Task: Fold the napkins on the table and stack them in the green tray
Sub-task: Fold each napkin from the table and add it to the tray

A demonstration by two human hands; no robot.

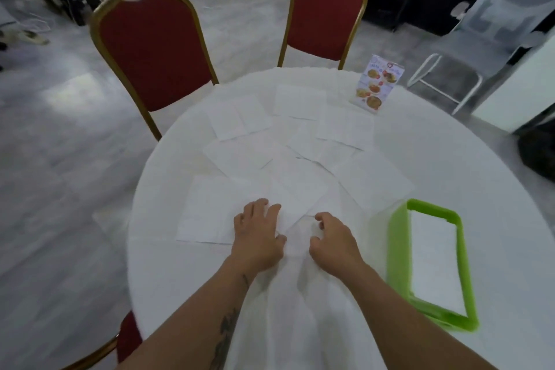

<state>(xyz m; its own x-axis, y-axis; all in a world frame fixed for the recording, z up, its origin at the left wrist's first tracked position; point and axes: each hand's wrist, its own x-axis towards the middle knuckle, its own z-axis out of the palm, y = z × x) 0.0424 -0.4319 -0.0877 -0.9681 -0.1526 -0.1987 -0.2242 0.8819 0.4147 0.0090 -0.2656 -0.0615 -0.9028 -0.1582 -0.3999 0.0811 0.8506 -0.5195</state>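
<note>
Several white napkins (300, 135) lie flat and overlapping on the round white table (450, 159). The nearest napkin (210, 210) is spread out in front of me. My left hand (258, 237) rests on its right part with fingers spread. My right hand (333, 237) hovers just beside it over the napkins' near edge, fingers curled and apart, holding nothing that I can see. The green tray (396, 249) stands at the right, near the table's front, with a folded white napkin (432, 258) lying inside.
A menu card stand (375, 81) sits at the table's far right. Two red chairs with gold frames (150, 51) (326, 9) stand behind the table, and a third chair's corner (126, 336) shows at the lower left. A white stool (447, 75) is beyond.
</note>
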